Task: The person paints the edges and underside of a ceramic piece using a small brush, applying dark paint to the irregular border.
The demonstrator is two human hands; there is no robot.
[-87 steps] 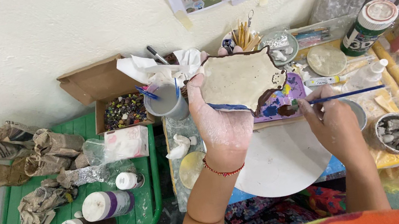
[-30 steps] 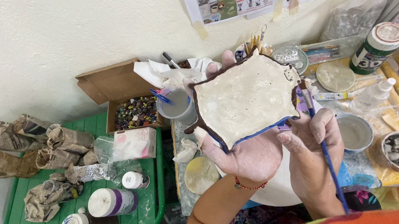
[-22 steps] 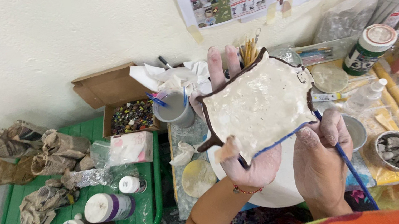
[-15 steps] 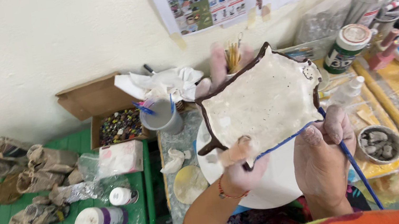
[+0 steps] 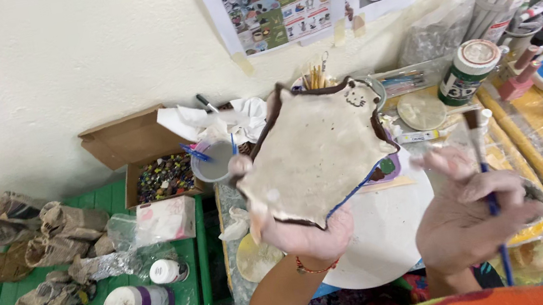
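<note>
A cluttered worktop (image 5: 402,241) stands against a pale wall. The left hand (image 5: 309,230) has its fingers spread beneath an irregular clay dish (image 5: 311,153), tipped up toward the face so its inside shows. The right hand (image 5: 467,219) pinches a blue-handled brush (image 5: 489,198), bristles up, clear of the dish, above a white round board (image 5: 378,230).

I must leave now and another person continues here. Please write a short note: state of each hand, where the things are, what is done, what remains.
Left hand: holds the irregular clay dish up from below, pale underside facing the camera.
Right hand: shut on a blue-handled paintbrush, bristles up, apart from the dish.
Below them: the round white board on the table.
Done: the dish rim shows dark brown, with a blue line on the lower edge.
Left: the pale underside is bare; its other face is hidden.
</note>
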